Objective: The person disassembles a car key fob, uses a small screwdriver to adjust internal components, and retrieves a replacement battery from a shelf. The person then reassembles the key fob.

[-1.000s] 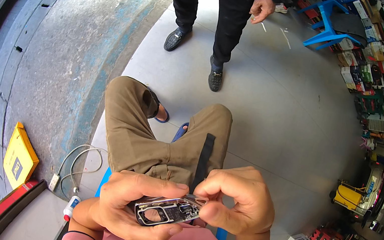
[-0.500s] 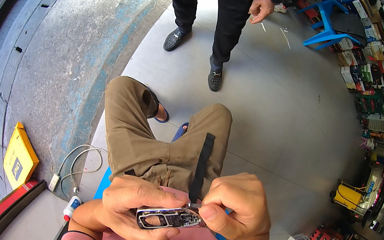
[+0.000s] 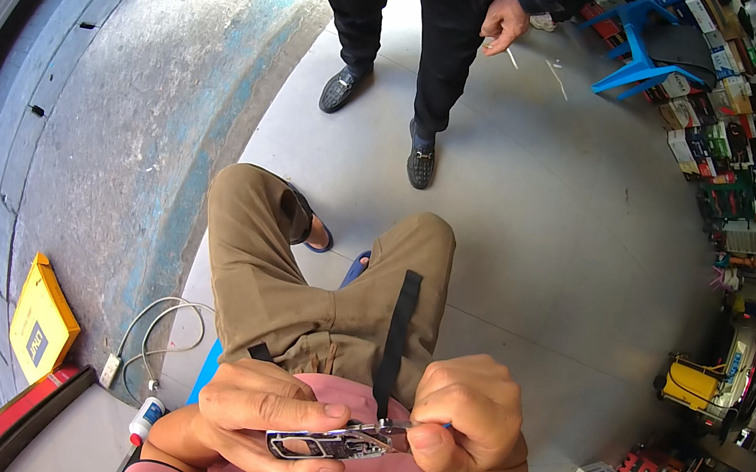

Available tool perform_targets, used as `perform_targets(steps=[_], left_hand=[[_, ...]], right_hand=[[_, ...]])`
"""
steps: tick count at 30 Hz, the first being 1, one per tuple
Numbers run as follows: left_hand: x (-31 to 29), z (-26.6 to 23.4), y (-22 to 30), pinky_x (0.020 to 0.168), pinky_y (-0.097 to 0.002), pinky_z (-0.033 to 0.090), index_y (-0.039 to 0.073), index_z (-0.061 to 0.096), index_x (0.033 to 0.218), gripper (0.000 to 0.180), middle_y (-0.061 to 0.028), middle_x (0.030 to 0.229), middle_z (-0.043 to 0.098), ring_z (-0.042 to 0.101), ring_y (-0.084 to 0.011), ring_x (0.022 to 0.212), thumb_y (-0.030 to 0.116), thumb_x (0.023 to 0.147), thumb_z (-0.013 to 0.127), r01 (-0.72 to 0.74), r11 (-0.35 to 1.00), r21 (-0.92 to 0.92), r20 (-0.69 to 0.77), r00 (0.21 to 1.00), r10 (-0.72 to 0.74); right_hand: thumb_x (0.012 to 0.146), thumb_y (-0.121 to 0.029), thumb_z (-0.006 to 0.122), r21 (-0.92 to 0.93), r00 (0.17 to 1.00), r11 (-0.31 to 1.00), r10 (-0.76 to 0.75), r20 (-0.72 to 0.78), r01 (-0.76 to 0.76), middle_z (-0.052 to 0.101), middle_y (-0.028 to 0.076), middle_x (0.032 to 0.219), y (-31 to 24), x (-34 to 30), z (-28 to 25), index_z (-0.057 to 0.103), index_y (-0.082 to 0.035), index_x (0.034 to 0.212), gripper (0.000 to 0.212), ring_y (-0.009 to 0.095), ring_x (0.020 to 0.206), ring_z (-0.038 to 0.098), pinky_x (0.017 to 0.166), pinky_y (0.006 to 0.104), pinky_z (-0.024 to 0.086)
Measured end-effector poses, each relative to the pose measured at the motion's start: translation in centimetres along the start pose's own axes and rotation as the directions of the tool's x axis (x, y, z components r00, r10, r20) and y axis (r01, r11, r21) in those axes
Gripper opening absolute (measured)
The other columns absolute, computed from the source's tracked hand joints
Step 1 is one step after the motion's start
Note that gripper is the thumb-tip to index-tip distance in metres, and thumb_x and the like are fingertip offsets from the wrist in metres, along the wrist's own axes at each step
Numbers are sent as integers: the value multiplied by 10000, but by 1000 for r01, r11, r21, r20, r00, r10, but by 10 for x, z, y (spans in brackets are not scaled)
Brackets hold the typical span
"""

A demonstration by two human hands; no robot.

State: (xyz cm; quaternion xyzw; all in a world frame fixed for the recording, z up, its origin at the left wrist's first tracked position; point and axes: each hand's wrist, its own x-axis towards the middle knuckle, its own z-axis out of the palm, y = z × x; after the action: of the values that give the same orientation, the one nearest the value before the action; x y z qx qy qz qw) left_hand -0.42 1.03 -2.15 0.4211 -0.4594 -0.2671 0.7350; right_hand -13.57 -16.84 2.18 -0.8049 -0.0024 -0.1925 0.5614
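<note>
Between your left hand (image 3: 268, 418) and right hand (image 3: 468, 416), the metal tool (image 3: 341, 444) fills the gap. Your right can swing out over the tiled floor (image 3: 550, 285) toward its right edge, where goods (image 3: 710, 137) crowd. Ahead, your thighs (image 3: 258, 266) and a black strap (image 3: 398, 329) bar low passage; a bottle (image 3: 148, 418) sits just left of your left forearm (image 3: 177, 434).

Head-worn fisheye, facing down, close above left hand (image 3: 243, 414) and right hand (image 3: 468, 416)
</note>
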Motion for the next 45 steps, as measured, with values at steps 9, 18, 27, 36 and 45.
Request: perform_targets(steps=[9, 18, 27, 36, 45], left_hand=[[-3, -1, -1, 397, -249, 407, -116, 643, 1076, 481, -129, 609, 630, 582, -166, 455, 47, 659, 820, 13, 999, 43, 0, 1000, -13], [-18, -8, -9, 461, -271, 457, -74, 598, 1162, 532, -149, 670, 622, 596, -200, 522, 81, 706, 824, -17, 999, 38, -136, 990, 22], [-16, 1, -20, 572, -316, 539, -37, 589, 1181, 454, -170, 832, 678, 677, -246, 676, 18, 764, 758, -76, 987, 144, -164, 981, 99], [-4, -10, -19, 570, -301, 552, -13, 660, 978, 287, -158, 854, 700, 691, -242, 693, -18, 706, 750, -100, 943, 317, -86, 987, 133], [-5, -8, -20, 555, -288, 549, -7, 670, 966, 272, -162, 866, 702, 692, -237, 687, -15, 705, 746, -66, 948, 311, -134, 984, 113]], right_hand=[[786, -71, 671, 30, 998, 1000, 3, -57, -1, 484, 4, 548, 3, 0, -12, 556, -58, 683, 155, 146, 418, 455, 382, 280, 329], [910, -301, 656, 360, 892, 933, 178, -417, -18, 592, 120, 625, 17, -13, -28, 496, -32, 656, 403, 139, 503, 530, 438, 258, 409], [965, -268, 517, 815, 967, 579, 210, -143, -6, 651, 276, 913, 53, -10, -5, 418, -81, 703, 337, 402, 813, 668, 594, 392, 557], [994, -227, 467, 966, 838, 78, 518, 173, -248, 553, 103, 730, 60, -7, 40, 408, -96, 748, 285, 203, 564, 573, 454, 292, 453], [955, -47, 498, 863, 876, 369, 458, 154, -344, 543, 99, 899, 39, -6, 30, 452, -46, 1005, 68, 86, 656, 431, 567, 219, 384]])
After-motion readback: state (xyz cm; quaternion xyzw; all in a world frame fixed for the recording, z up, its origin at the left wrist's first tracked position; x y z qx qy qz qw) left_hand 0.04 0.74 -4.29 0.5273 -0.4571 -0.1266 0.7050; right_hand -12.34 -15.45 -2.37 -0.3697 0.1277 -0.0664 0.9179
